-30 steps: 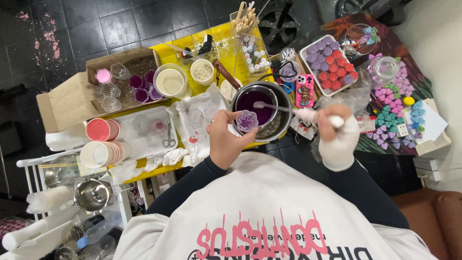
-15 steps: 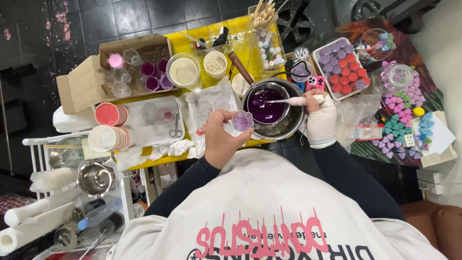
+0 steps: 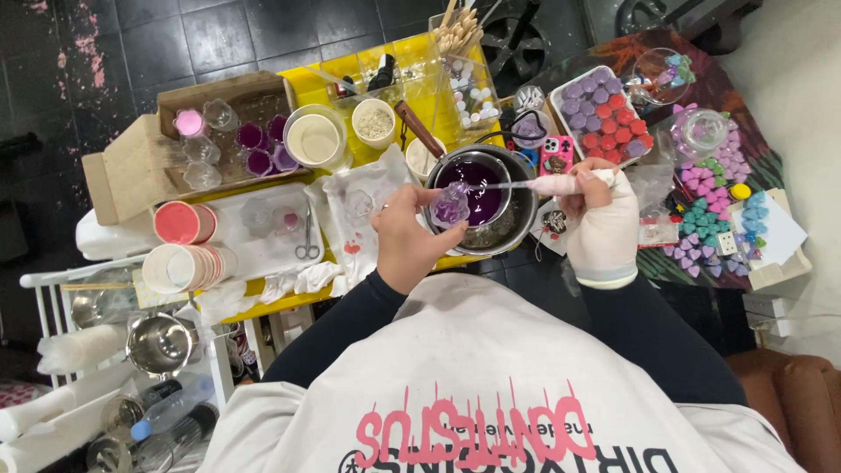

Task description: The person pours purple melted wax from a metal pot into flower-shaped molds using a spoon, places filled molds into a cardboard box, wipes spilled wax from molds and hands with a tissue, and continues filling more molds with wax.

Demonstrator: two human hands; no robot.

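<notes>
Head view: a small clear mould (image 3: 451, 208) filled with purple liquid sits at the rim of the metal pot (image 3: 491, 197), pinched in the left hand (image 3: 407, 236) fingers. Right hand (image 3: 596, 206), wrapped in white, grips a pale stirring tool (image 3: 534, 185) reaching over the pot's purple liquid.
</notes>
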